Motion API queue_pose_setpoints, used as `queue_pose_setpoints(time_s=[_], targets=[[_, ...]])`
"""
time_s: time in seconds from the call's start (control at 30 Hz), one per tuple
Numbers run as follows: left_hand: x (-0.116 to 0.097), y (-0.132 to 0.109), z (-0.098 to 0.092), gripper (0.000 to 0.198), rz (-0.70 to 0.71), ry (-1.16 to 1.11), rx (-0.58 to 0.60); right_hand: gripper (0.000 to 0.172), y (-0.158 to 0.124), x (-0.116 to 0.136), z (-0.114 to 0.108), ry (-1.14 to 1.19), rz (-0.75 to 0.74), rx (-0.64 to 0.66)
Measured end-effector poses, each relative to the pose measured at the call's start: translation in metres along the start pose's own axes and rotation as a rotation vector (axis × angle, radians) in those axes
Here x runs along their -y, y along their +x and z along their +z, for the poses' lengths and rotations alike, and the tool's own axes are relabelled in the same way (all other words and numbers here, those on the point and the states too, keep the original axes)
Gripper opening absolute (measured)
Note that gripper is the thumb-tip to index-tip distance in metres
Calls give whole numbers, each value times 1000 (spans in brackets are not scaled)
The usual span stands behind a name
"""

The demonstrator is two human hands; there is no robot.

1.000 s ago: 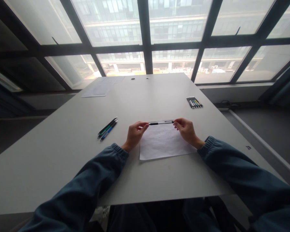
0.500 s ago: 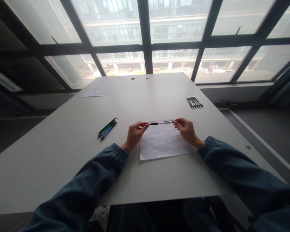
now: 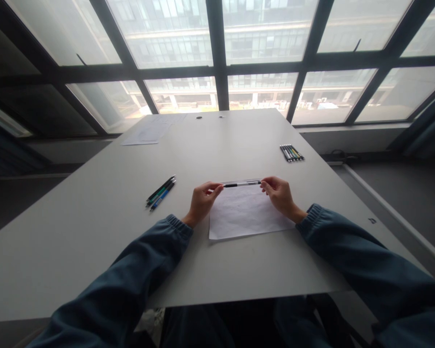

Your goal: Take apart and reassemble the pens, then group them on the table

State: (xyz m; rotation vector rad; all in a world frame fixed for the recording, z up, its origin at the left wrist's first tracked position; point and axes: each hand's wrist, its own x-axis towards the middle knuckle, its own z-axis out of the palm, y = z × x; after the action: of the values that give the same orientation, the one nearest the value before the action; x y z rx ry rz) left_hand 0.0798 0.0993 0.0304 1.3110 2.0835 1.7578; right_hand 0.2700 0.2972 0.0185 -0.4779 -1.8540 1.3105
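A pen (image 3: 242,183) with a black grip and a pale barrel lies crosswise between my two hands, above the far edge of a white sheet of paper (image 3: 248,215). My left hand (image 3: 205,195) pinches its left end between thumb and fingers. At the other end, my right hand (image 3: 276,191) closes on the pen's black tip. To the left of my left hand rest several pens (image 3: 161,193) side by side, black, green and blue among them. Farther back on the right lies a neat row of pens (image 3: 292,152).
The white table (image 3: 224,145) reaches to a wall of windows. More sheets of paper (image 3: 145,131) lie at its far left corner. Two small round fittings (image 3: 199,118) sit near the far edge, and a small dark mark (image 3: 372,221) is by the right edge.
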Motion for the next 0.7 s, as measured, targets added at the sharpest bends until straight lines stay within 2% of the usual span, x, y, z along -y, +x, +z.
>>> queue_pose_setpoints(time_s=[0.43,0.7], targets=[[0,0,0,31,-5,-4,12,35,0,2,0,-7,5,-7],[-1,0,-1,32,-10,-2,15,30,0,2,1,5,5,-7]])
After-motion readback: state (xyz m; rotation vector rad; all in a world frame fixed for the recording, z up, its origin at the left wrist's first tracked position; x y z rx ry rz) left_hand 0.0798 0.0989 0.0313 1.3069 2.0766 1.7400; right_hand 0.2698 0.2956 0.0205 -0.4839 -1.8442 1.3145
